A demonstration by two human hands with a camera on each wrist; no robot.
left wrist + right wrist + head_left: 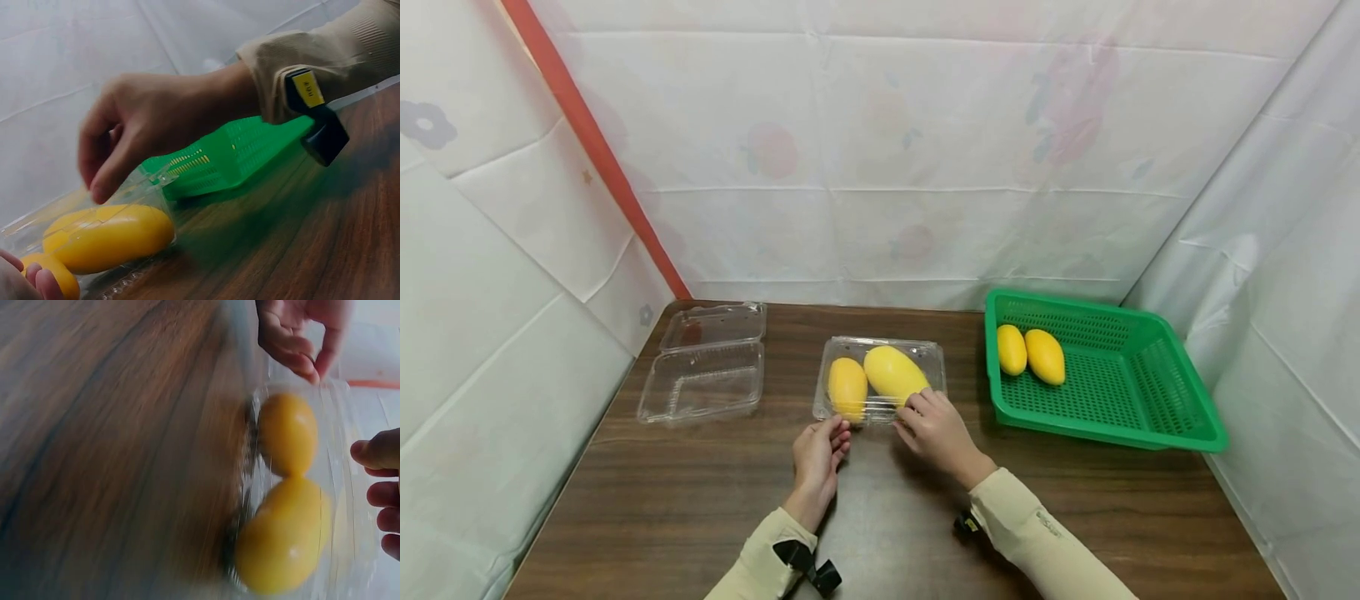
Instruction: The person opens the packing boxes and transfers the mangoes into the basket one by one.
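Note:
A clear plastic clamshell box (880, 411) holds two yellow mangoes, a smaller one (847, 388) on the left and a bigger one (895, 375) on the right. Its lid lies over the fruit. At the box's near left corner, my left hand (817, 458) pinches the plastic edge between thumb and finger. My right hand (942, 435) hovers at the near right part of the lid, fingers loosely bent. In the right wrist view, the right fingertips (389, 495) show beside the lid with nothing between them. Whether they touch the plastic is hard to see.
An open clear clamshell box (703, 379) lies on the left of the wooden table (700, 500). On the right stands a green basket (1112, 433) with two mangoes (1030, 354) at its left end. White sheets (865, 150) hang behind and at both sides.

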